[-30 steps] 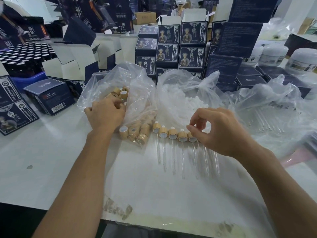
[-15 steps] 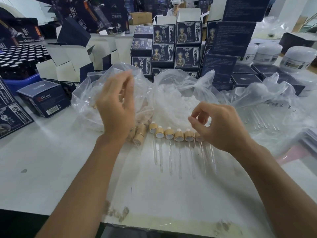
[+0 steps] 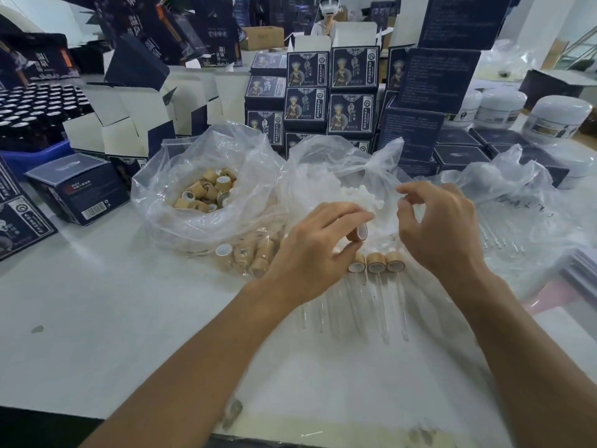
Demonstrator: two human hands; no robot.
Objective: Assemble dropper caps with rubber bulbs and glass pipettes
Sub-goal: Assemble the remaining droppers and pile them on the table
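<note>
My left hand (image 3: 310, 253) pinches one bamboo-coloured dropper cap (image 3: 358, 232) between thumb and fingers, above the white table (image 3: 97, 318). My right hand (image 3: 442, 227) hovers beside it with curled fingers over the clear bag of white rubber bulbs (image 3: 342, 195); what its fingertips hold cannot be told. A row of assembled droppers (image 3: 376, 263) lies under both hands, glass pipettes pointing toward me. A clear bag of loose caps (image 3: 206, 192) sits at the left. Another bag with glass pipettes (image 3: 504, 234) lies at the right.
Dark blue product boxes (image 3: 323, 98) are stacked behind the bags, with open cartons (image 3: 129, 124) and dark bottles (image 3: 32, 108) at the left. White jars (image 3: 555, 119) stand at the far right. A person sits far behind the boxes.
My left hand left the cap bag and came right with a cap, now beside the right hand. My right hand lifted from the dropper row toward the bulb bag.
</note>
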